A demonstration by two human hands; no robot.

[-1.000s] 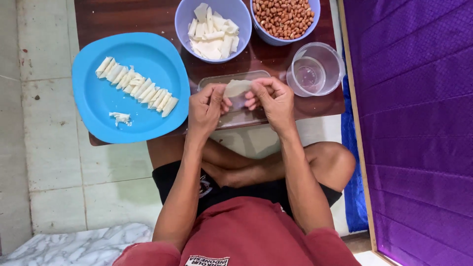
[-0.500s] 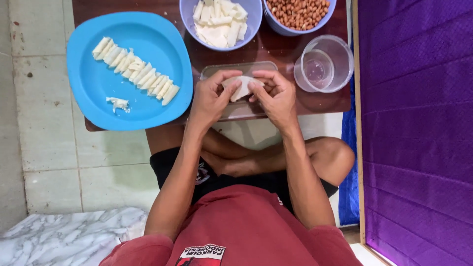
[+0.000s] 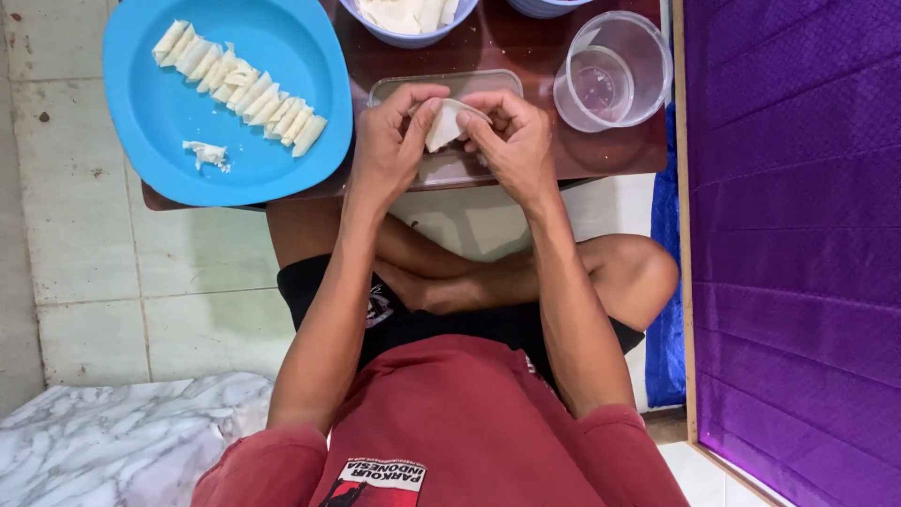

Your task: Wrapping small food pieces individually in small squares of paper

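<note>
Landmark: we place everything against the clear tray (image 3: 469, 169), a shallow rectangular one at the near edge of the dark tabletop (image 3: 526, 42).
Wrapper: we see a small pale wrapper (image 3: 443, 124) held just above the tray's middle, between both hands, partly folded, its edges covered by fingers.
Left hand: our left hand (image 3: 389, 141) sits over the tray's left half; its fingers (image 3: 419, 115) are closed on the wrapper's left edge, thumb on top.
Right hand: our right hand (image 3: 511, 136) sits over the tray's right half; its fingers (image 3: 481, 127) are pinched on the wrapper's right edge. The two hands nearly touch above the wrapper.
Blue plate: a large blue plate (image 3: 169, 160) lies left of the tray, just beside it, hanging a little over the tabletop's near edge.
Rolls: a slanting row of pale rolled pieces (image 3: 239, 86) lies on the plate, touching side by side, well left of the tray; a small white scrap (image 3: 206, 153) lies nearer us than the row.
Cup: a clear plastic cup (image 3: 615, 70) stands just right of the tray, beyond the right hand; we cannot tell what it holds.
Bowl: a blue bowl (image 3: 413, 23) of flat pale sheets stands beyond the tray, cut by the upper frame edge.
Legs: our crossed legs (image 3: 526, 282) lie below the tray on the tiled floor (image 3: 84, 263).
</note>
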